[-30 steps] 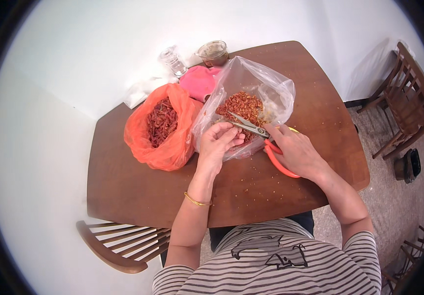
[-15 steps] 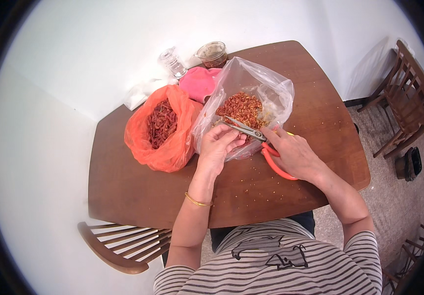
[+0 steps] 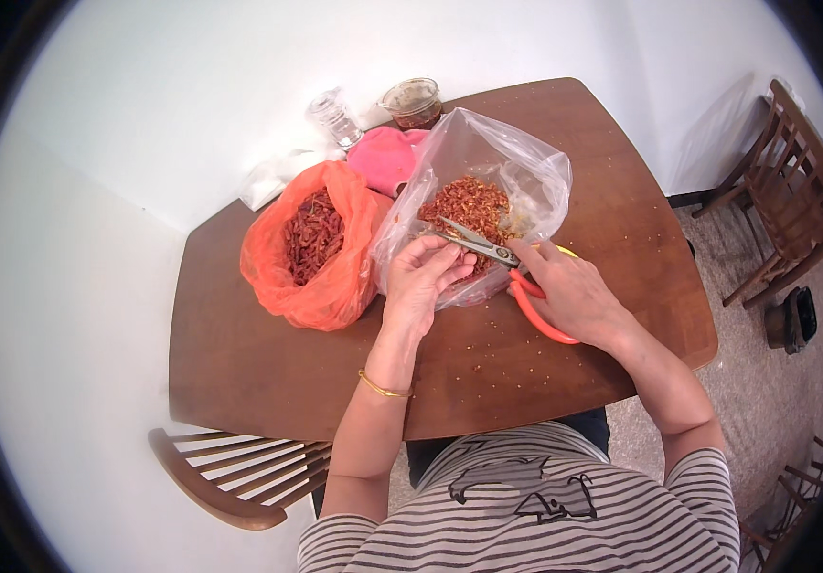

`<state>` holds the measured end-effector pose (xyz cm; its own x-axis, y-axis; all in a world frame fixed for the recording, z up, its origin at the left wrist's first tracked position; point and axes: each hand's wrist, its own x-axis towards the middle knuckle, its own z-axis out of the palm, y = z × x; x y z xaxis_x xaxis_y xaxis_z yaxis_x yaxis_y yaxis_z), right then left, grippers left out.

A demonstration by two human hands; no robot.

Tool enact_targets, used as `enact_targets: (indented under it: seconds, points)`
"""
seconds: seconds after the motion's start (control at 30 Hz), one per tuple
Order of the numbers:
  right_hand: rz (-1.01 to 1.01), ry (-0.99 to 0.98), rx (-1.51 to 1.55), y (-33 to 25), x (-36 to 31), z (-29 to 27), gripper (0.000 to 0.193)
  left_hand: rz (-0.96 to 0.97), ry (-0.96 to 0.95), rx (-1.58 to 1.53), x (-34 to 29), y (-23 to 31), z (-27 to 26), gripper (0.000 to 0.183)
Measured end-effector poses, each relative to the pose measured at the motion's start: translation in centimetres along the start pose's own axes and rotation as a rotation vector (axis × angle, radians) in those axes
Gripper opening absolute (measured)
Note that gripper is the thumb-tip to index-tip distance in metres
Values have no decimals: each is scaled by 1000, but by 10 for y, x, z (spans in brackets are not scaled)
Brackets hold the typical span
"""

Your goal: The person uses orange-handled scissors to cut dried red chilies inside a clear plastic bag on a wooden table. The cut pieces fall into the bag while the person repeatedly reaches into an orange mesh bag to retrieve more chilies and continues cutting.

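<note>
My right hand (image 3: 569, 291) is closed round the red and yellow handles of a pair of scissors (image 3: 485, 250). The grey blades point to the left and stand slightly apart, above a clear plastic bag (image 3: 550, 181). Inside that bag lie cut dried chili pieces (image 3: 469, 203) with pale seeds. My left hand (image 3: 421, 279) is pinched right beside the blades; whatever its fingers hold is hidden. To its left, an open orange plastic bag (image 3: 263, 253) holds whole dried red chilies (image 3: 314, 239).
Small seeds are scattered over the brown wooden table (image 3: 268, 368). Behind the bags are a pink cloth (image 3: 384, 160), a clear glass jar (image 3: 337, 124) and a glass bowl (image 3: 413, 100) with dark contents. A wooden chair (image 3: 230, 477) stands at the near left, and another chair (image 3: 784, 181) at the far right.
The scissor blades have opened a little. Both hands stay in nearly the same place over the clear bag's near edge; the whole view has shifted slightly.
</note>
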<state>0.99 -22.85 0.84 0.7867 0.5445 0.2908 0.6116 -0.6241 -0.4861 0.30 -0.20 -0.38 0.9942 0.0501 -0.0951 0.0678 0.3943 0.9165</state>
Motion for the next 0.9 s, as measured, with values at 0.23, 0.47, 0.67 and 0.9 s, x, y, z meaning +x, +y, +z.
enact_targets:
  seconds: [0.23, 0.47, 0.67, 0.9]
  points:
    - [-33, -5, 8, -3, 0, -1, 40, 0, -12, 12, 0, -2, 0, 6]
    - [-20, -34, 0, 3, 1, 0, 31, -106, -5, -28, 0, 3, -2, 12]
    - [-2, 0, 11, 2, 2, -1, 33, -123, 39, 0, -1, 4, -3, 12]
    - [-18, -14, -4, 0, 1, -1, 42, -56, -18, -25, 1, -3, -3, 8]
